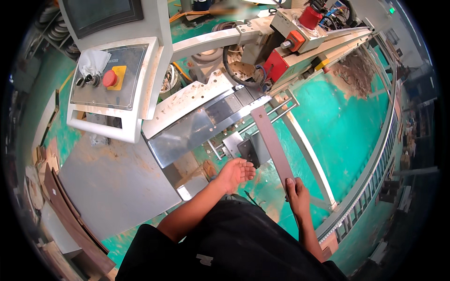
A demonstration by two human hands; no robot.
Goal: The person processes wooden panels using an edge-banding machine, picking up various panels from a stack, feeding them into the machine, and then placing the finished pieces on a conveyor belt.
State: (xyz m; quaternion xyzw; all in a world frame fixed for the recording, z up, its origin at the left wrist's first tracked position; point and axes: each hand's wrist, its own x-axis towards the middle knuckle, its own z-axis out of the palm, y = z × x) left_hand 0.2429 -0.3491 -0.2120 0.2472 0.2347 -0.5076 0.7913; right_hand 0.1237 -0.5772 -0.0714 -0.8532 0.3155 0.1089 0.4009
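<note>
Your right hand (297, 193) grips strip (273, 146) near end; long axis runs fwd-left to machine. Left hand (236, 172) open, empty, beside it.

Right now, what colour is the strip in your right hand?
Greyish brown, plain and unpatterned: the long flat strip held at its near end by the right hand. Head view.

There are two hands: one left hand (236, 172) and one right hand (298, 194). There is one long flat strip (272, 143). There is one round red button (109, 78) on one grey control panel (129, 70). One white rag (93, 62) lies there. There is one dark screen (101, 14).
</note>
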